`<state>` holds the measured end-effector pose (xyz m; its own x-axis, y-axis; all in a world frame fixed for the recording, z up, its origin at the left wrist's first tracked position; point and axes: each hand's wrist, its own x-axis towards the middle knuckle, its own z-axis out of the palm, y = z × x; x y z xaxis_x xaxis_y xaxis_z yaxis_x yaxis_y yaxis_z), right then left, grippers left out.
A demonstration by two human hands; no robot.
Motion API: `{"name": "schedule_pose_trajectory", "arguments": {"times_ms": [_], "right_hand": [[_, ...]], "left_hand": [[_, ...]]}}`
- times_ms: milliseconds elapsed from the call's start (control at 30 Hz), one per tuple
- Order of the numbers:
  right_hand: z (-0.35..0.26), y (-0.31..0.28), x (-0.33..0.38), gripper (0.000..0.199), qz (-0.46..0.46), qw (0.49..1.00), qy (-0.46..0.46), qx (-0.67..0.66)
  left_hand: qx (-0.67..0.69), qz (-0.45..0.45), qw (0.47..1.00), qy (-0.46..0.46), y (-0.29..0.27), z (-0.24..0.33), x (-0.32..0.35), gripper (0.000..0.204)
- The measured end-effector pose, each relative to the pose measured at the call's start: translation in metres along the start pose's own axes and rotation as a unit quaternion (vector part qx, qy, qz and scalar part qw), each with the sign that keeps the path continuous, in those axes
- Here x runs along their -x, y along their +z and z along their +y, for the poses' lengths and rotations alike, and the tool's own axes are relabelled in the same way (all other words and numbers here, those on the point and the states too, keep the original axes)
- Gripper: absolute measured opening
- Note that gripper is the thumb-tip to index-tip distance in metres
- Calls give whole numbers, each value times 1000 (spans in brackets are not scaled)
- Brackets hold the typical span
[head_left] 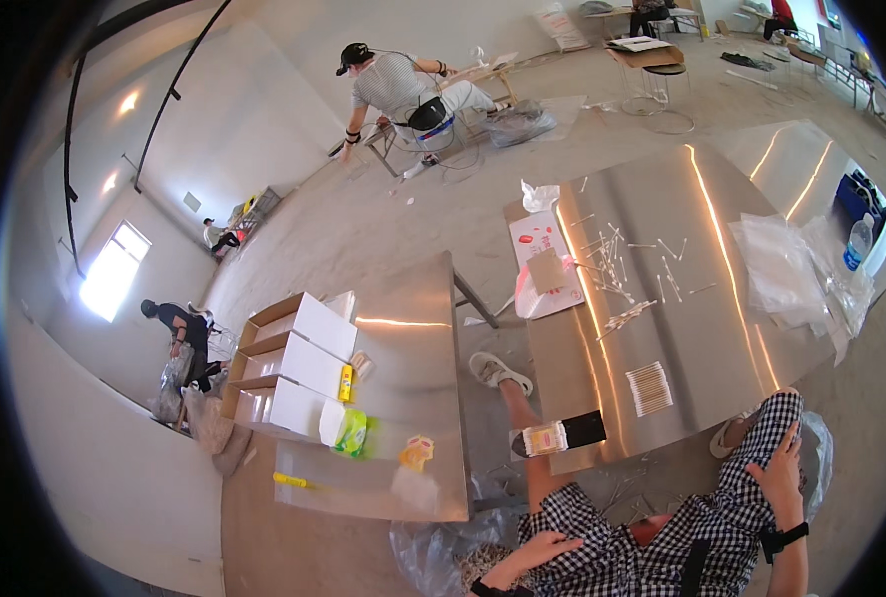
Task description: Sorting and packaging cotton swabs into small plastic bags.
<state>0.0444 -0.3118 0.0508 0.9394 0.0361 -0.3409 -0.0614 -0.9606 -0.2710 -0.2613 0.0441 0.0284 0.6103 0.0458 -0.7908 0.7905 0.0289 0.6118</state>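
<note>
My left hand (546, 548) lies on the checked cloth over my left thigh, fingers stretched out and holding nothing. On my right knee rests my right hand (780, 476), its fingers spread on the same black-and-white cloth. Nearest to them on the metal table is a small pack of cotton swabs (544, 439), lying against a flat black object (584, 429). A neat row of cotton swabs (648, 388) sits farther in. Loose cotton swabs (610, 261) are scattered toward the far side, with a small bunch (630, 316) among them.
A white and pink box (537, 239) lies at the table's left edge. Clear plastic bags (781, 271) and a water bottle (858, 242) lie at right. The left table (413, 368) bears white boxes (314, 343) and a green packet (351, 433). A person (403, 85) sits beyond.
</note>
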Motion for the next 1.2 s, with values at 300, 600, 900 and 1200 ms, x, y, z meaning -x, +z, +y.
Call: {"name": "schedule_pose_trajectory", "arguments": {"times_ms": [300, 600, 900, 1200], "right_hand": [[8, 5, -3, 130, 10, 1000, -8, 1], [-2, 0, 1, 130, 20, 1000, -19, -8], [5, 4, -5, 130, 4, 1000, -4, 12], [-10, -3, -2, 131, 3, 1000, -9, 10]], "left_hand": [[-63, 310, 948, 11, -16, -25, 7, 61], [-127, 207, 970, 3, -55, -44, -44, 47], [-28, 497, 866, 50, -107, -39, -143, 33], [77, 499, 810, 297, -136, -33, -186, 36]]}}
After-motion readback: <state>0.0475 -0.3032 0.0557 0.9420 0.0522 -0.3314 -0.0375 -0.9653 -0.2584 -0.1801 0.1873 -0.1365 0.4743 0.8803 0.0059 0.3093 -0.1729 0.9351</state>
